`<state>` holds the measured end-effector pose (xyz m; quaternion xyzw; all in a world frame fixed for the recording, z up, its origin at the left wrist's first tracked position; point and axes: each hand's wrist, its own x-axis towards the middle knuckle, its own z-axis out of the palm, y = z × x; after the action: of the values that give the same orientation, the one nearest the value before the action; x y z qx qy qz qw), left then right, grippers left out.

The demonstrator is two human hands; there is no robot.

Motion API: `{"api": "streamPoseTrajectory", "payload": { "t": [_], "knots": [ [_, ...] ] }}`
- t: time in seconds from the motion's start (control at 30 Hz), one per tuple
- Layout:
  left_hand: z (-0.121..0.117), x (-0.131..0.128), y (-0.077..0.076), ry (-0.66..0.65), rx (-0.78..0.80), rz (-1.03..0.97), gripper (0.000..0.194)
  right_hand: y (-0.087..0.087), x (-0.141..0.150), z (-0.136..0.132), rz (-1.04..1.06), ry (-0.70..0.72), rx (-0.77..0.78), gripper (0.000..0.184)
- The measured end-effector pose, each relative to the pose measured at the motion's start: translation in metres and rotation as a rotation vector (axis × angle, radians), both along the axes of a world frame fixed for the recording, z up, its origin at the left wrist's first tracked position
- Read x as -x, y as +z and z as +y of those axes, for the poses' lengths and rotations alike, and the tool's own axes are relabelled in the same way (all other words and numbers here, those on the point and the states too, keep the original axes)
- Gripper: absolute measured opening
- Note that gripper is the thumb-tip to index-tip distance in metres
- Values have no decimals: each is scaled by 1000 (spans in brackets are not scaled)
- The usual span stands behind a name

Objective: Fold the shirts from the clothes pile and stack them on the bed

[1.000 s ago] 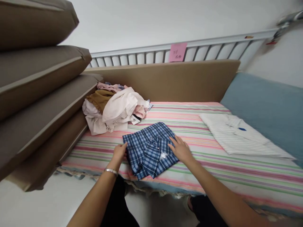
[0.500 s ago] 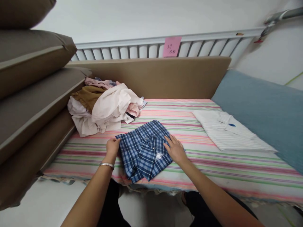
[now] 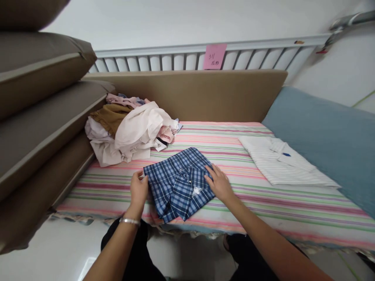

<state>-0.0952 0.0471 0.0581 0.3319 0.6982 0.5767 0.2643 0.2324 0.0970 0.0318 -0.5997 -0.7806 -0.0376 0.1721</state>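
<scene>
A folded blue plaid shirt [image 3: 175, 183] lies on the striped sheet [image 3: 263, 203] near the bed's front edge. My left hand [image 3: 138, 190], with a silver bracelet on the wrist, rests against the shirt's left edge, fingers curled at the fabric. My right hand [image 3: 218, 182] lies flat on the shirt's right side, fingers stretched out and pressing on the cloth.
A heap of unfolded clothes [image 3: 129, 130] sits at the back left. A folded white striped shirt [image 3: 281, 162] lies to the right beside a blue cushion [image 3: 325, 132]. Brown cushions [image 3: 38, 117] are stacked on the left. A tan backrest [image 3: 205, 93] and white railing with a pink note [image 3: 215, 56] stand behind.
Both hands stay at the shirt's sides; my left hand has shifted slightly along the left edge. The view has moved a little.
</scene>
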Motion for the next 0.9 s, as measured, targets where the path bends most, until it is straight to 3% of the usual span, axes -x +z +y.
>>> {"api": "streamPoseTrajectory", "payload": {
  "t": [0.1, 0.2, 0.33, 0.43, 0.5, 0.6, 0.77, 0.83, 0.9],
  "knots": [
    [-46, -20, 1, -268, -84, 340, 27, 9, 1, -7, -13, 58, -52, 48],
    [-82, -37, -21, -516, -85, 780, 42, 11, 3, -11, -23, 91, -34, 47],
    [-97, -45, -58, -523, 2, 1059, 64, -1, 6, -11, -18, 80, 82, 47],
    [-96, -44, -67, -533, 27, 1111, 71, -9, 7, -10, 13, 93, 119, 46],
    [-97, -41, -64, -558, 35, 1036, 68, -8, 5, -9, 63, 106, 136, 46],
    [-99, -36, -52, -538, 38, 700, 52, 2, -4, -3, 232, 122, 181, 43],
    [-85, -26, -34, -156, 163, -54, 62, 21, -25, 18, 549, -264, 257, 42],
    [-73, -25, -31, -76, 272, -244, 62, 24, -31, 29, 565, -351, 334, 40],
    [-64, -24, -32, -78, 358, -362, 55, 26, -35, 40, 588, -379, 440, 35]
  ]
}}
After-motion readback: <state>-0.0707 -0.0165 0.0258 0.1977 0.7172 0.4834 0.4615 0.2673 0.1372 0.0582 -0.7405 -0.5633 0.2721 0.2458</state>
